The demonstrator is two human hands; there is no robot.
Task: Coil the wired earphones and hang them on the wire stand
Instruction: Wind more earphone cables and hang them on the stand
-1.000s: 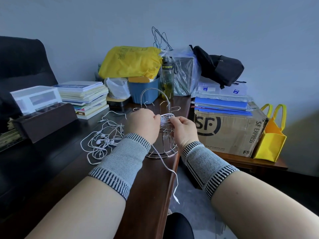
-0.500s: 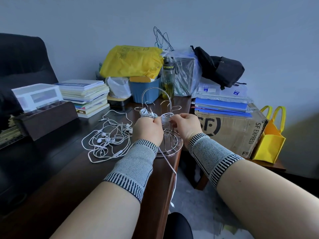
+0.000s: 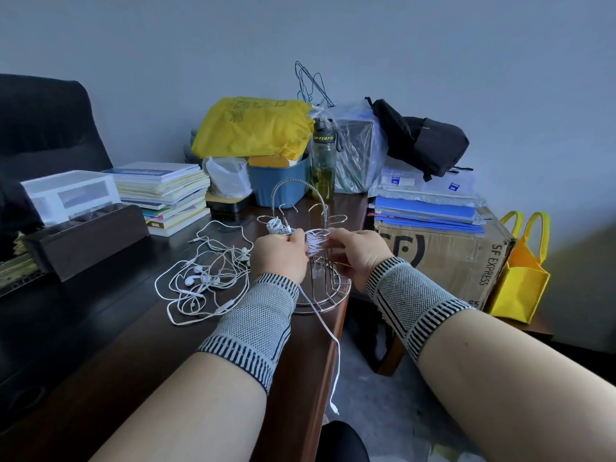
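One coil (image 3: 275,225) hung on stand (image 3: 325,288); second coil (image 3: 315,241) pinched between left hand (image 3: 280,258) and right hand (image 3: 358,253), tail (image 3: 328,341) dangling; tangle (image 3: 206,278) left.

Two hands are in view, the left hand (image 3: 278,256) and the right hand (image 3: 358,253), each above one knitted wrist sleeve, so two sleeves. One wire stand (image 3: 308,245) stands on the one tabletop (image 3: 116,328). Two coiled earphone bundles show at the stand: one (image 3: 276,225) on its left side and one (image 3: 315,241) between the hands. One loose tangle of earphones (image 3: 206,278) lies on the tabletop; how many sets it contains cannot be told. There is one book stack (image 3: 166,195), one bottle (image 3: 323,161), one cardboard box (image 3: 443,258), one blue bucket (image 3: 276,185) and one yellow tote bag (image 3: 520,278).
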